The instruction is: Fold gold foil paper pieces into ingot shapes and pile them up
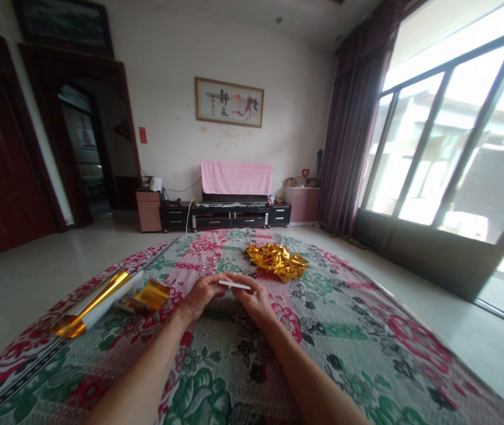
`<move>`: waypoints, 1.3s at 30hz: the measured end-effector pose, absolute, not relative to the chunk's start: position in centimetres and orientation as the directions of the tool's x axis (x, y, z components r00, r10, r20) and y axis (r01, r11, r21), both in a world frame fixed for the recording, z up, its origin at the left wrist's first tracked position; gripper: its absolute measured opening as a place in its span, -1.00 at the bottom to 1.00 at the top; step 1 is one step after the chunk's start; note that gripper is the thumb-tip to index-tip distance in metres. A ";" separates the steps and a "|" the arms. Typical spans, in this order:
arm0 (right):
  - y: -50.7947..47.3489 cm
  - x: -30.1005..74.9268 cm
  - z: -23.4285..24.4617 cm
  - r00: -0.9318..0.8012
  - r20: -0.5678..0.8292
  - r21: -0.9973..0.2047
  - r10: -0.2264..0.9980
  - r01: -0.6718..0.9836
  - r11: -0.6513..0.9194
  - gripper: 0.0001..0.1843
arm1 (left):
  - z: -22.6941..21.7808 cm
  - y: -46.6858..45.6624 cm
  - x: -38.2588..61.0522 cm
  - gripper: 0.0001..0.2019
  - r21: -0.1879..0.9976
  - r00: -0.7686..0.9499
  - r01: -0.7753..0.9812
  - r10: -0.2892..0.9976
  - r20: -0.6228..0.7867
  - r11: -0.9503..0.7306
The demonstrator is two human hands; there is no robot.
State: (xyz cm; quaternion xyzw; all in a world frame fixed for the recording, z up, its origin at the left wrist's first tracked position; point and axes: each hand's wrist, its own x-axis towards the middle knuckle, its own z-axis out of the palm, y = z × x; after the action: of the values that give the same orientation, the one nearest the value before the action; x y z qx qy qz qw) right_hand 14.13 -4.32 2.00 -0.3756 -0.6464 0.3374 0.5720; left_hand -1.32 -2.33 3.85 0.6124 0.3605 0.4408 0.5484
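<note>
A thin white sheet (234, 284) is held edge-on between both hands near the middle of the floral cloth (349, 354), just above its surface. The left hand (202, 295) is closed on the sheet's left end and the right hand (257, 301) on its right end, so that the fingertips are brought close together. Beyond the hands, toward the far edge of the cloth, a pile of folded gold foil pieces (277, 261) is seen. Near the left hand, a small stack of gold foil sheets (150, 295) is laid flat. Beside it, close to the left edge, a long white-and-gold pack (95, 302) lies at an angle. Whether the white sheet is folded cannot be told.
</note>
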 end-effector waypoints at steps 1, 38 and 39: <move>-4.3 14.1 1.9 -0.065 0.476 -0.872 0.877 0.093 0.480 -0.72 | 3.9 -2.3 -1.3 -0.74 0.989 0.344 -0.040 0.928 0.145 -0.140; -2.4 14.3 0.4 0.153 0.294 -0.954 0.943 -0.008 0.299 -0.41 | 2.7 -1.2 0.5 -0.47 0.947 0.107 -0.251 0.967 0.233 -0.200; -2.5 14.2 0.4 0.135 0.300 -0.952 0.944 -0.012 0.304 -0.47 | 2.7 -1.3 0.5 -0.43 0.945 0.122 -0.258 0.964 0.236 -0.198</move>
State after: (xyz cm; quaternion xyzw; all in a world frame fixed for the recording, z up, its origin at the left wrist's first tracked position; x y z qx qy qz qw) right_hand 14.25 -2.49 0.41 -0.4409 -0.5284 0.3916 0.6108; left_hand 0.53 -1.33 2.73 0.5233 0.3371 0.5704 0.5358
